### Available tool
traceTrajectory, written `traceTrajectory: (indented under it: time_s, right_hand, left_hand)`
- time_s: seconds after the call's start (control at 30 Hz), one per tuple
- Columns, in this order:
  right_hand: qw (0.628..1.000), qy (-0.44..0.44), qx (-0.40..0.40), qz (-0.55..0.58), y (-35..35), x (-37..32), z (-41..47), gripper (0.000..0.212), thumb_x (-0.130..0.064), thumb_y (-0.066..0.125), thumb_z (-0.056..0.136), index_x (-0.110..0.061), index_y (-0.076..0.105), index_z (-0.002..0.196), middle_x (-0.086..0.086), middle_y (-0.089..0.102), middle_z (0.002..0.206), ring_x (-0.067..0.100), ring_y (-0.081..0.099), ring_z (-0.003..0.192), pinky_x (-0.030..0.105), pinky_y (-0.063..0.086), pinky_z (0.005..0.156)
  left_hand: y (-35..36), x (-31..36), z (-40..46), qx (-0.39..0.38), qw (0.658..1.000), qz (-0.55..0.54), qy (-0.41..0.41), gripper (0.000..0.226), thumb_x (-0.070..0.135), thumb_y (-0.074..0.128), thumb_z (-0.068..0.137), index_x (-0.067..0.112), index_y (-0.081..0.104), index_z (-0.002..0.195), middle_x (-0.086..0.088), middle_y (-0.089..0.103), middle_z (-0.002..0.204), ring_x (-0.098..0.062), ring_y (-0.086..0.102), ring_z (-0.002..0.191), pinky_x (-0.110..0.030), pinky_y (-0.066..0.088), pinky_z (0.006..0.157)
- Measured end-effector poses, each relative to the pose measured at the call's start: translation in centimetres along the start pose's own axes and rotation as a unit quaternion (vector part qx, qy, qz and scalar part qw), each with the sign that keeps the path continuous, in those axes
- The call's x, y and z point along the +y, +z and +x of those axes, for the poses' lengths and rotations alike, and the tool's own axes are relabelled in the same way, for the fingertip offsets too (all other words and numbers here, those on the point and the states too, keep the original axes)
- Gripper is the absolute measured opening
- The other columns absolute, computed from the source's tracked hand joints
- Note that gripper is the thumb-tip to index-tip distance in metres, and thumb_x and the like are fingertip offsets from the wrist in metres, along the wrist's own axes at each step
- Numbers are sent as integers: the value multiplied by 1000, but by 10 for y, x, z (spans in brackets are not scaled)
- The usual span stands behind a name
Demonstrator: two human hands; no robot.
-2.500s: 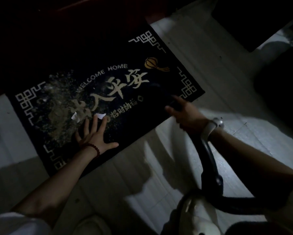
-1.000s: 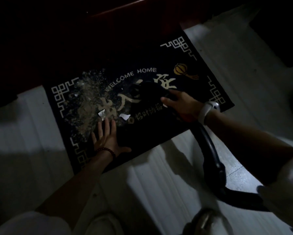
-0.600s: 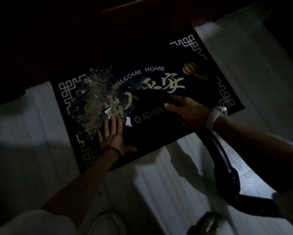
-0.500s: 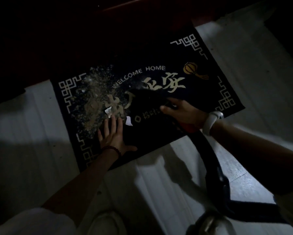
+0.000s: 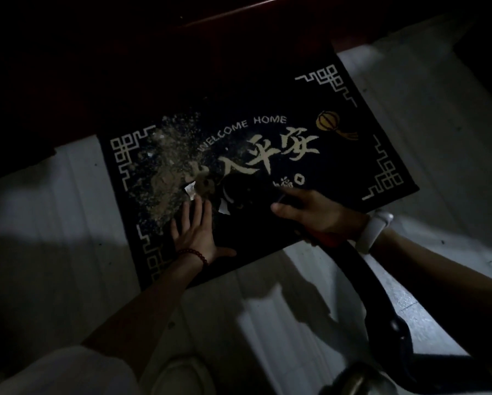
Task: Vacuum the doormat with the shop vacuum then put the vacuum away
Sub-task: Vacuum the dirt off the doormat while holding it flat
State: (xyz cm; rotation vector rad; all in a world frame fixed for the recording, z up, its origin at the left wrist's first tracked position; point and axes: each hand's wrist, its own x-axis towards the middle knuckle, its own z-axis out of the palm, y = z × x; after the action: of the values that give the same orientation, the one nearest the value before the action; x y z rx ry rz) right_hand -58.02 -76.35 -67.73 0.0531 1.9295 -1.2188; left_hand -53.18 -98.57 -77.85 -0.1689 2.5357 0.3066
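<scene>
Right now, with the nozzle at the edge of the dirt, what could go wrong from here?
1. The paper scraps lie beside the vacuum nozzle; they might clog it rather than pass through.
2. The left hand presses flat on the doormat, fingertips close to the nozzle, so they could get bumped.
3. The right hand grips the nozzle while the hose curves back tightly; it may kink or tug.
</scene>
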Motion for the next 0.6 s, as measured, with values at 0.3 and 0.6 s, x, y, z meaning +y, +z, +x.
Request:
traceTrajectory:
  time_s: [0.3,0.6]
  right_hand:
    - [918,-81,-23,-387,38,34,1,64,-53,44,90,-39,14,145,-1,45,142,20,47,126,28,37,102]
    - [916,-81,16,-392,21,20,14,64,-55,43,89,-41,15,145,6,52,136,28,51,120,35,43,98]
  left_hand:
    - [21,-17,-17,99,993,-58,-1,148,101,0,36,5,19,146,-10,9,156,-21,6,144,-38,-3,113]
    - [17,-20,-17,67,997,-31,1,144,94,18,31,13,-1,149,-2,-11,157,-16,-13,144,-39,-9,114]
